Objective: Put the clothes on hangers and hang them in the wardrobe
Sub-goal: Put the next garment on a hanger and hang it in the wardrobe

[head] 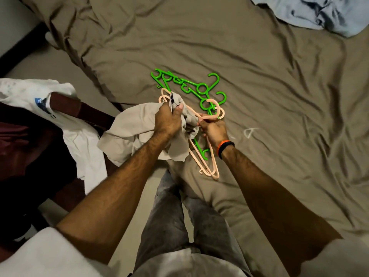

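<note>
A view from above looks down a person's two bare forearms to a bed (259, 56) covered in a wrinkled brown sheet. The left hand (169, 118) is closed in a fist around a bunched beige garment (131, 124), with the thumb pressed on top of the cloth; the rest of the garment hangs loose below and to the left of the hand, over the bed's near left edge. The right hand (213, 128) has its fingers curled tight around the neck of a peach plastic hanger (207, 156), just below its hook. The hanger tilts, one shoulder running up under the cloth by the left thumb, the other pointing down toward the person. It may be two peach hangers stacked together; the overlapping outlines make this hard to tell. The right wrist wears an orange and a black band (225, 147).

Just beyond the hands, near the middle of the bed, lies a tangle of bright green hangers (191, 86), partly hidden behind the hands and the peach hanger, so their number is unclear. A pale blue garment (311, 15) lies crumpled at the bed's far right corner, cut off by the top edge. To the left, off the bed, a white T-shirt with a blue print (40, 96) drapes over dark maroon furniture (79, 110) whose shape is lost in shadow. The person's grey trousers (169, 226) show at the bottom.
</note>
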